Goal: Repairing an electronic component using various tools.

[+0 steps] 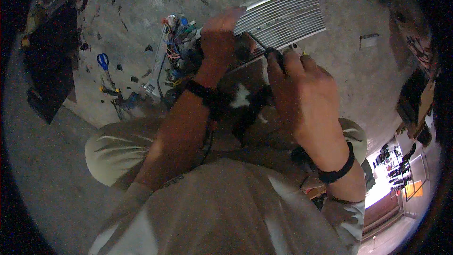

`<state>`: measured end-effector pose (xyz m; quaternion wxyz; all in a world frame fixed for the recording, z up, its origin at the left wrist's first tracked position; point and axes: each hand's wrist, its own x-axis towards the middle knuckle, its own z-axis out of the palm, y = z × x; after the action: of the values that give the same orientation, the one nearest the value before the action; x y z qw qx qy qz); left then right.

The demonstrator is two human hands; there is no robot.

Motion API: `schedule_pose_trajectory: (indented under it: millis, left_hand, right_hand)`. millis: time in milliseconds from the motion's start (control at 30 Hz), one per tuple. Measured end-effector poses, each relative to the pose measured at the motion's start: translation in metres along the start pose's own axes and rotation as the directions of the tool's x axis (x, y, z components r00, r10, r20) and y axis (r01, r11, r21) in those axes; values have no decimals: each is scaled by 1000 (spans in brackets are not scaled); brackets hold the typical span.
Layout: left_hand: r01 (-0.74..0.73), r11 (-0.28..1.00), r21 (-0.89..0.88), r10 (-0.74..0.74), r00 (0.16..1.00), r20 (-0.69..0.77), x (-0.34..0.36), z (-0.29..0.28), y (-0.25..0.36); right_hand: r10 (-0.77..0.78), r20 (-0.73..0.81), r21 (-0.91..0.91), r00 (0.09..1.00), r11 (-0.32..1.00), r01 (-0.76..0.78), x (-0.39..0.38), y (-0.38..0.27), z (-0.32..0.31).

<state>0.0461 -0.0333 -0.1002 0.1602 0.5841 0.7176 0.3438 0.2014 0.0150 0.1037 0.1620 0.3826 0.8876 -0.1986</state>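
Observation:
A silvery slatted metal panel point(288, 14) lies tilted across the top middle. My left hand point(219, 40) is closed on its left end, beside a dark cylindrical part point(243, 49). My right hand point(302, 94) is closed round the black handle of a screwdriver point(273, 57), whose thin shaft points up-left toward that part and the panel's lower edge; I cannot tell whether the tip touches. A bundle of coloured wires point(174, 42) lies just left of my left hand. Both wrists wear dark bands, and my legs show below.
A large adjustable wrench point(151, 89), blue-handled scissors point(103, 62), yellow-handled tools point(109, 89) and dark scraps lie on the concrete floor point(122, 14). A dark board point(49, 71) is at the left; a small metal bracket point(368, 37) and piled items point(415, 94) are at the right.

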Motion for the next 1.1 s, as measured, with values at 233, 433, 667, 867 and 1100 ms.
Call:
schedule_pose_trajectory:
  millis: [233, 433, 667, 867, 1100]
  left_hand:
    - [125, 992, -24, -118, 977, 178, 3, -3, 2]
    - [150, 988, -46, -141, 979, 148, 1, -7, 8]
    - [48, 998, 52, -51, 997, 59, -3, 8, -7]
    - [-26, 998, 56, 24, 999, 41, -3, 11, -10]
    - [109, 990, -92, -92, 980, 175, -4, -7, 0]
  right_hand:
    - [62, 138, 4, 988, 998, -63, 6, -16, 2]
    - [277, 59, 231, 959, 931, -283, 22, -9, -1]
    - [309, 36, 343, 950, 889, -302, 4, 14, -1]
    - [-32, 95, -52, 995, 998, 37, 1, 4, -9]
    - [60, 60, 113, 996, 991, -67, 11, -6, -11]
